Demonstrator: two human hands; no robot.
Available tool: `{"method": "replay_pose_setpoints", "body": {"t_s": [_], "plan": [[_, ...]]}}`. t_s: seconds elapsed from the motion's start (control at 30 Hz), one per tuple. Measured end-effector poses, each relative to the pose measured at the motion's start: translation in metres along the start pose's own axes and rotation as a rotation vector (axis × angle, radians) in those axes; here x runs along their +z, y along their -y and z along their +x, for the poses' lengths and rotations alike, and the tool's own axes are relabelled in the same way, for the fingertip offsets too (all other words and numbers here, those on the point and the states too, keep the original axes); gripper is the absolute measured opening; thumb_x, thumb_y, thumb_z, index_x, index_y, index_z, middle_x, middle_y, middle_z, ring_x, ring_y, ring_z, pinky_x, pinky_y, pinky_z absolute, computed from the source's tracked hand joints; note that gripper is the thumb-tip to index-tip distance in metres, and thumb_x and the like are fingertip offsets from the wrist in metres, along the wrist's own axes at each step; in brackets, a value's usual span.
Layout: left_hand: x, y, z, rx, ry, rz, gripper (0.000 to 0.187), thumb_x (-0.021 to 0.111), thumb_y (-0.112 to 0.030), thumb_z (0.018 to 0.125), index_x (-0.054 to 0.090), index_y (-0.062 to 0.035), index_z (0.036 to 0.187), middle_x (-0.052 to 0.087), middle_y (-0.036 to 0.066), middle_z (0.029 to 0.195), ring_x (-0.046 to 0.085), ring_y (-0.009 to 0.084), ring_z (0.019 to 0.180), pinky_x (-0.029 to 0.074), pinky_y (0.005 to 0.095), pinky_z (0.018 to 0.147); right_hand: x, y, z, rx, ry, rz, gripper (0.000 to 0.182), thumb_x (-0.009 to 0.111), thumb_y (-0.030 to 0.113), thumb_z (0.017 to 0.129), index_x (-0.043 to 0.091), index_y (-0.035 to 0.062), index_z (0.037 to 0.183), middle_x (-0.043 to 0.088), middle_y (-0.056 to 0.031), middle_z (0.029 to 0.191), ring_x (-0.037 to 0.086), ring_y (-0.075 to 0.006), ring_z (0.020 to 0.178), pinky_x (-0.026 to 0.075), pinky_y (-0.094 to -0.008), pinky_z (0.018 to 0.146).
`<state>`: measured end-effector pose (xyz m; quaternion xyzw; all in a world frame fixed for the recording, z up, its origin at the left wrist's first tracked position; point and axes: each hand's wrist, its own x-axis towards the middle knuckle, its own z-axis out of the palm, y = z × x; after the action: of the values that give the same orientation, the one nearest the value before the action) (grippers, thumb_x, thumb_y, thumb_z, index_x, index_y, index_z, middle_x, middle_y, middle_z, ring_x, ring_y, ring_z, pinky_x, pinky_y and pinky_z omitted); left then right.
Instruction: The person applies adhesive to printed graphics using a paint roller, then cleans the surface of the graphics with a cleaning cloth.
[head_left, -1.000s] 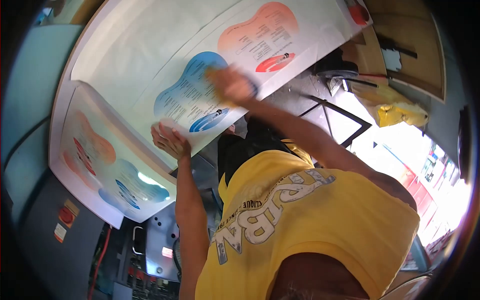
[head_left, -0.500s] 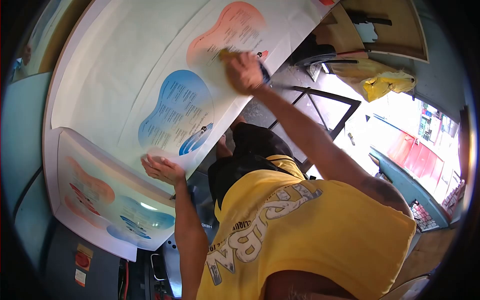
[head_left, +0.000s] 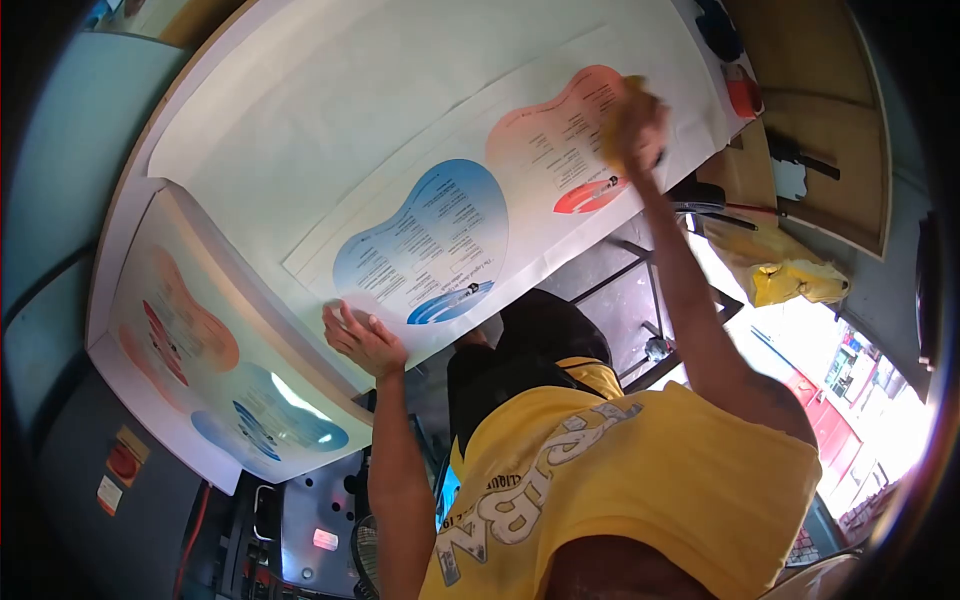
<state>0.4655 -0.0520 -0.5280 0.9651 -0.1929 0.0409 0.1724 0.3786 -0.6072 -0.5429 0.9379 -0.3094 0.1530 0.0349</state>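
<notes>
A printed sheet lies on the white work surface, with a blue rounded shape and an orange-red one full of small text. My left hand rests flat with fingers spread on the sheet's near left part, below the blue shape. My right hand, smeared by motion, is closed over a yellow-brown pad at the right end of the orange-red shape. The pad is mostly hidden under the hand, and its exact kind cannot be made out.
Another printed sheet curves down over the left edge. A red object sits at the far right of the surface. Below are a metal box and a dark cabinet; a yellow bag hangs at right.
My right hand has slid the pad away and to the right, from the orange-red shape's near side to its far right end. My left hand stays flat on the sheet. The view has shifted.
</notes>
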Motion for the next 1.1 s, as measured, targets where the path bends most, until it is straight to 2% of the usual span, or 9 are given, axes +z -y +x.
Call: {"method": "replay_pose_setpoints", "body": {"t_s": [0.2, 0.3, 0.4, 0.43, 0.5, 0.57, 0.63, 0.83, 1.1], "plan": [[0.005, 0.004, -0.003, -0.009, 0.009, -0.011, 0.055, 0.035, -0.042, 0.107, 0.041, -0.0048, 0.148, 0.034, 0.029, 0.154, 0.036, 0.048, 0.14, 0.03, 0.0615, 0.112, -0.01, 0.366, -0.116, -0.445, 0.058, 0.743, 0.035, 0.064, 0.017, 0.083, 0.066, 0.0123, 0.118, 0.064, -0.0083, 0.098, 0.065, -0.0312, 0.101, 0.052, -0.05, 0.092], [0.006, -0.006, 0.0, -0.096, -0.041, -0.203, 0.055, 0.036, -0.042, 0.107, 0.039, -0.0069, 0.15, 0.032, 0.029, 0.156, 0.035, 0.0478, 0.14, 0.032, 0.0608, 0.111, -0.036, 0.423, -0.132, -0.737, 0.407, 0.817, 0.016, 0.062, 0.026, 0.084, 0.07, 0.0191, 0.097, 0.056, -0.006, 0.121, 0.049, -0.0219, 0.119, 0.042, -0.0406, 0.099], [0.008, 0.009, -0.005, -0.003, 0.03, 0.067, 0.055, 0.039, -0.041, 0.106, 0.04, -0.0052, 0.149, 0.033, 0.029, 0.155, 0.035, 0.0483, 0.14, 0.031, 0.0606, 0.112, -0.017, 0.392, -0.117, -0.646, 0.217, 0.82, 0.016, 0.063, 0.031, 0.087, 0.07, 0.0177, 0.093, 0.06, -0.0068, 0.119, 0.054, -0.0267, 0.118, 0.045, -0.0427, 0.096], [0.006, 0.009, -0.008, -0.009, 0.035, 0.046, 0.055, 0.04, -0.04, 0.106, 0.041, -0.0046, 0.148, 0.033, 0.029, 0.155, 0.035, 0.0483, 0.14, 0.031, 0.0607, 0.112, -0.017, 0.37, -0.091, -0.267, 0.762, 1.025, 0.017, 0.061, 0.029, 0.093, 0.07, 0.0156, 0.097, 0.066, -0.0101, 0.108, 0.06, -0.0298, 0.11, 0.047, -0.0453, 0.095], [0.007, 0.01, -0.006, -0.005, 0.033, 0.034, 0.054, 0.041, -0.039, 0.106, 0.041, -0.0044, 0.147, 0.033, 0.029, 0.155, 0.035, 0.0482, 0.14, 0.03, 0.0611, 0.112, -0.043, 0.301, -0.026, -0.261, 0.858, 0.934, 0.02, 0.057, 0.029, 0.096, 0.067, 0.0134, 0.105, 0.065, -0.013, 0.113, 0.058, -0.0325, 0.113, 0.045, -0.0473, 0.098], [0.005, 0.009, -0.006, -0.035, 0.025, 0.02, 0.058, 0.042, -0.043, 0.105, 0.044, -0.0025, 0.146, 0.035, 0.027, 0.156, 0.033, 0.0446, 0.142, 0.025, 0.0585, 0.116, -0.029, 0.243, -0.001, -0.273, 0.788, 0.792, 0.022, 0.058, 0.022, 0.091, 0.071, 0.016, 0.108, 0.065, -0.0072, 0.112, 0.059, -0.0298, 0.109, 0.046, -0.0459, 0.095], [0.005, 0.007, -0.004, -0.041, 0.023, 0.041, 0.057, 0.043, -0.042, 0.105, 0.044, -0.0024, 0.146, 0.035, 0.027, 0.155, 0.033, 0.0443, 0.142, 0.026, 0.0586, 0.116, -0.014, 0.189, 0.007, -0.409, 0.141, 0.486, 0.028, 0.064, 0.012, 0.079, 0.071, 0.0192, 0.104, 0.062, 0.0004, 0.118, 0.055, -0.0271, 0.099, 0.048, -0.0423, 0.085], [0.002, 0.006, -0.004, -0.021, 0.027, -0.013, 0.052, 0.042, -0.035, 0.106, 0.044, -0.0031, 0.146, 0.035, 0.026, 0.154, 0.034, 0.0456, 0.14, 0.028, 0.0612, 0.114, 0.023, 0.042, 0.082, -0.076, -0.029, 0.25, 0.035, 0.067, 0.011, 0.082, 0.071, 0.0265, 0.112, 0.061, -0.0058, 0.11, 0.057, -0.0303, 0.105, 0.05, -0.0453, 0.091], [-0.002, 0.003, 0.0, -0.018, -0.016, -0.115, 0.059, 0.048, -0.028, 0.1, 0.036, -0.0006, 0.151, 0.03, 0.028, 0.158, 0.032, 0.0491, 0.142, 0.023, 0.0615, 0.116, 0.033, -0.104, 0.099, 0.467, 0.368, -0.154, 0.048, 0.05, 0.052, 0.1, 0.055, 0.0165, 0.131, 0.06, -0.0192, 0.129, 0.059, -0.0415, 0.122, 0.055, -0.0571, 0.092]]}}
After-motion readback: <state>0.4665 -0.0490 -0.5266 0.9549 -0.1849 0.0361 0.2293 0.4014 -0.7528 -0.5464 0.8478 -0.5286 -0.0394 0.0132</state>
